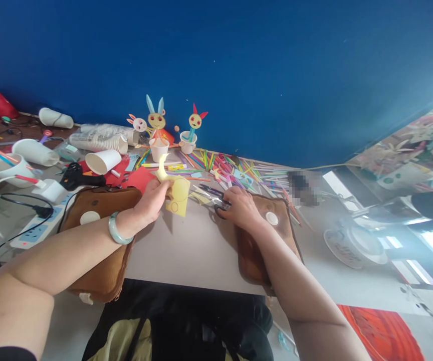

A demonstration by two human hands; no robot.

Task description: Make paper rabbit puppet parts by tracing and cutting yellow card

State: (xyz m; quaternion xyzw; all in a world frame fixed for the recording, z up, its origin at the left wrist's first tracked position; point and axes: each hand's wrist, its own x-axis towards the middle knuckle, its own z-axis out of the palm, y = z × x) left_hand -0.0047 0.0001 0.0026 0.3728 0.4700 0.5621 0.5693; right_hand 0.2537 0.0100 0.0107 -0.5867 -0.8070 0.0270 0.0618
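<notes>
A piece of yellow paper is pinched in my left hand. Round outlines are drawn on it, and a curled, partly cut strip rises from its top. My right hand is closed around the dark handles of a pair of scissors. Their blades point left toward the paper, apart from it. Just beyond them lies a dark pen-like item, with yellow paper scraps close by. Under my left forearm is a brown cushion-like pouch; a second brown pouch lies beneath my right wrist.
Paper-cup rabbit figures stand against the blue wall. Colourful sticks are strewn along the back. To the left are paper cups, a black glue gun, red paper and a power strip with cables.
</notes>
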